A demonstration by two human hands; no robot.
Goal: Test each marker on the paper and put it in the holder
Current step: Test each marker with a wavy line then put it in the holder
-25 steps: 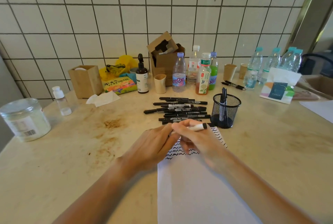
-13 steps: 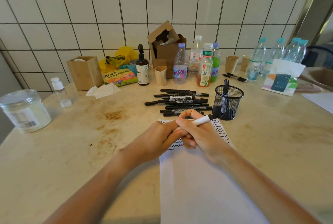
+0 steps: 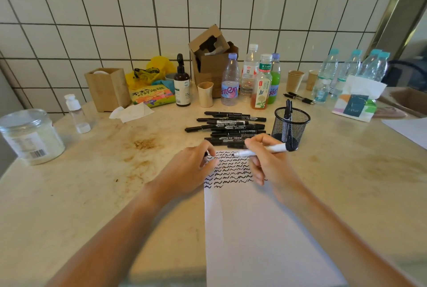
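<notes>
A white sheet of paper (image 3: 254, 229) lies in front of me, its top covered with rows of black squiggles. My right hand (image 3: 272, 166) holds a white-barrelled marker (image 3: 265, 150) level over the paper's top edge, bare tip pointing left. My left hand (image 3: 191, 169) is just left of that tip, fingers pinched on a small dark piece, apparently the cap (image 3: 206, 154). Several black markers (image 3: 231, 127) lie in a pile behind the paper. The black mesh holder (image 3: 291, 125) stands to their right with one marker (image 3: 288, 108) upright in it.
Drink bottles (image 3: 261, 81), a cardboard box (image 3: 212, 60), a pump bottle (image 3: 182, 83) and paper cups (image 3: 295, 81) line the tiled wall. A plastic jar (image 3: 30, 136) and small bottle (image 3: 76, 113) stand left. A tissue pack (image 3: 357, 102) and two pens (image 3: 299, 97) are at right.
My hands were pressed together on the marker. They have pulled apart: the left hand moved left with the cap, and the marker's tip is bare in the right hand.
</notes>
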